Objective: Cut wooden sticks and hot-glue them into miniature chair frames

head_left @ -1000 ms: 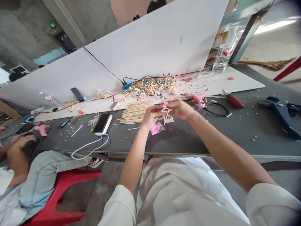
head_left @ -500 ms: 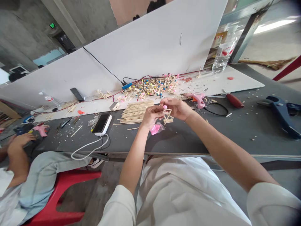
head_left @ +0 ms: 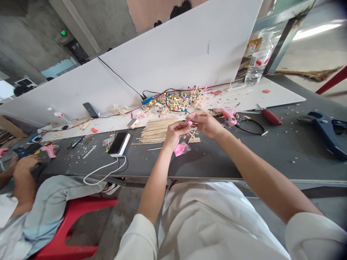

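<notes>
Left fingers [head_left: 179, 125] clamp stick frame [head_left: 192, 135], right fingers [head_left: 198, 117] pink ball [head_left: 190, 122]; bag [head_left: 185, 146] holds pink lump [head_left: 179, 150].

The right hand [head_left: 208, 124] has closed in on the pink ball [head_left: 190, 122]: its fingertips, clear of the ball half a second ago, now meet it at the far right side. The ball is partly covered and appears flatter. Less of the stick frame [head_left: 193, 135] is exposed between the hands. At far left, more of a dark blue tool [head_left: 20, 152] shows beyond the co-worker's hand [head_left: 28, 162]. The view has shifted slightly left.
</notes>
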`<state>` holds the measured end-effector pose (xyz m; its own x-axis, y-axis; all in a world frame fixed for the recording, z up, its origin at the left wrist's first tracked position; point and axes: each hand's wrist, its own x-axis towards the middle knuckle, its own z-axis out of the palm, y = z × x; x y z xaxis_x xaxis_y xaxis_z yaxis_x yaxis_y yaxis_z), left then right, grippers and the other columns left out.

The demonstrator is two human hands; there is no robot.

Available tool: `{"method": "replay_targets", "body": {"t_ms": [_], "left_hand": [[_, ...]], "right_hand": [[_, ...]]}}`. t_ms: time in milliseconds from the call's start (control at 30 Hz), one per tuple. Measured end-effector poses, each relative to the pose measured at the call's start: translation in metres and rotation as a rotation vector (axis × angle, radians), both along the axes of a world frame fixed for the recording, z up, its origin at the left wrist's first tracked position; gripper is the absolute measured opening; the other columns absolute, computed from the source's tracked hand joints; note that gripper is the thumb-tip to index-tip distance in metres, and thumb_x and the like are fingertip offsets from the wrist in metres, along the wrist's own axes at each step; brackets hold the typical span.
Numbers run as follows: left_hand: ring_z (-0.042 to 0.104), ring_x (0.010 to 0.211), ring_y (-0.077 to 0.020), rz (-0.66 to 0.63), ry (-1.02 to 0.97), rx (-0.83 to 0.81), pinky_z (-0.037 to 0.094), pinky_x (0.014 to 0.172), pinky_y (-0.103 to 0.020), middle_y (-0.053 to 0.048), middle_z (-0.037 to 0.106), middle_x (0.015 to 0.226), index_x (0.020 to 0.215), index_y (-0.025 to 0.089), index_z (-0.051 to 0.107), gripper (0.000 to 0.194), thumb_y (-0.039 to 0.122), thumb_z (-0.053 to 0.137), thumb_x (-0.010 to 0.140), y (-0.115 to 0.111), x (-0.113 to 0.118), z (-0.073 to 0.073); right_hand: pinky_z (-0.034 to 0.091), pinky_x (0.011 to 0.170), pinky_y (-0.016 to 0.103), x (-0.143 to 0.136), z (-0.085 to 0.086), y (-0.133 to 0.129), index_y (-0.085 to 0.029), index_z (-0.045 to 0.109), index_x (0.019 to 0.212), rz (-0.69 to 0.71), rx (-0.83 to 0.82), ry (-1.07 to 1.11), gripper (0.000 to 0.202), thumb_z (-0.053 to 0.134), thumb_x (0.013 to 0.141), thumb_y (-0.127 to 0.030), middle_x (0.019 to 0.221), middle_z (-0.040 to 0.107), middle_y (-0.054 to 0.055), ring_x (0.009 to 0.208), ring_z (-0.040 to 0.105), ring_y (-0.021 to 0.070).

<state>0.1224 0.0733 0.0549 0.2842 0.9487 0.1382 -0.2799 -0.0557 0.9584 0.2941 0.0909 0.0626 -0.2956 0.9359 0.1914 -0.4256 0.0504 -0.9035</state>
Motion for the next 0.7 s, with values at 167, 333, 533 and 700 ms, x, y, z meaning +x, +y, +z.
{"method": "replay_targets", "body": {"t_ms": [167, 333, 533, 700], "left_hand": [[0.055, 0.049, -0.0072, 0.013, 0.006, 0.006, 0.035, 0.046, -0.021, 0.002, 0.064, 0.062, 0.078, 0.016, 0.071, 0.034, 0.031, 0.092, 0.057, 0.0011, -0.0005, -0.0003], [0.055, 0.049, -0.0072, 0.021, -0.009, -0.007, 0.034, 0.046, -0.021, 0.003, 0.064, 0.061, 0.078, 0.016, 0.071, 0.033, 0.031, 0.092, 0.058, 0.0026, -0.0015, -0.0017], [0.054, 0.049, -0.007, 0.016, -0.004, -0.013, 0.035, 0.048, -0.021, 0.003, 0.064, 0.061, 0.08, 0.016, 0.071, 0.032, 0.03, 0.091, 0.059, 0.0036, -0.0024, -0.0032], [0.055, 0.05, -0.0068, 0.025, -0.002, -0.028, 0.036, 0.048, -0.021, 0.003, 0.065, 0.063, 0.081, 0.017, 0.07, 0.033, 0.031, 0.091, 0.059, 0.0038, -0.0027, -0.0033]], "right_hand": [[0.048, 0.074, 0.033, 0.0028, -0.0001, 0.0005, -0.019, 0.079, 0.076, -0.026, 0.118, -0.1, 0.026, 0.088, 0.068, -0.042, 0.078, 0.07, 0.004, 0.076, 0.061, 0.0175], [0.046, 0.072, 0.032, 0.0018, -0.0005, 0.0002, -0.02, 0.079, 0.077, -0.071, 0.175, -0.144, 0.029, 0.089, 0.068, -0.046, 0.076, 0.069, 0.002, 0.073, 0.058, 0.0162], [0.047, 0.072, 0.032, 0.0008, 0.0008, -0.0011, -0.02, 0.078, 0.076, -0.079, 0.198, -0.16, 0.031, 0.088, 0.069, -0.048, 0.076, 0.069, 0.002, 0.074, 0.059, 0.017], [0.047, 0.074, 0.032, 0.0011, 0.005, -0.0046, -0.019, 0.079, 0.082, -0.058, 0.228, -0.207, 0.031, 0.088, 0.07, -0.047, 0.082, 0.071, 0.003, 0.076, 0.06, 0.0172]]}}
